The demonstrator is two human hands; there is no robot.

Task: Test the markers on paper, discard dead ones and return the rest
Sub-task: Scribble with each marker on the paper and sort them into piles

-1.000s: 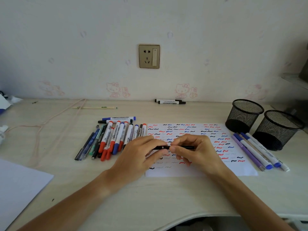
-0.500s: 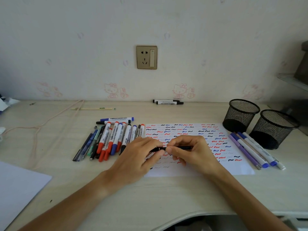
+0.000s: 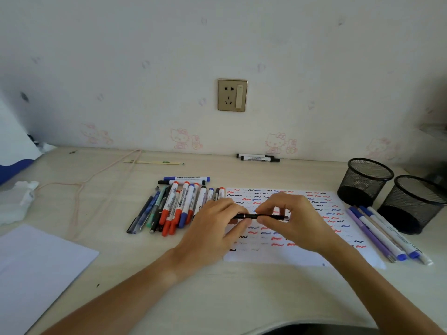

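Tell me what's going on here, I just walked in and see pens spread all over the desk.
A person is testing pens on paper. Both hands, left hand and right hand, hold a thin black pen level above the test sheet, which is covered with red, blue and black squiggles. Whether they are capping or uncapping it cannot be told. A pile of markers lies left of the sheet, a few pens lie right of it beside two black mesh cups, and two more markers sit by the wall.

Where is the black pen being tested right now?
In the head view, the black pen is held level between the left hand and right hand, just above the squiggle-covered paper, centre-frame.
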